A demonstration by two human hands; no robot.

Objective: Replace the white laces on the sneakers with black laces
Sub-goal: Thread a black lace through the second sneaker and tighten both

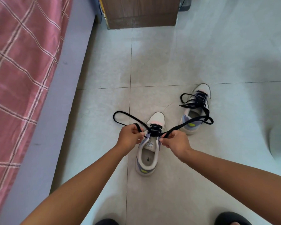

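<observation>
both hands [130,137] [175,142] pinch black lace [120,112] over sneaker [147,159]

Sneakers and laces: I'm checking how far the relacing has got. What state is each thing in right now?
Near sneaker: upright on the floor, black lace threaded through the front eyelets, untied.
Black lace: both ends pulled out sideways, one in each hand.
Left hand: fingers pinch the left end.
Right hand: fingers pinch the right end.
Far sneaker: upright, laced in black, ends loose and untied.
</observation>
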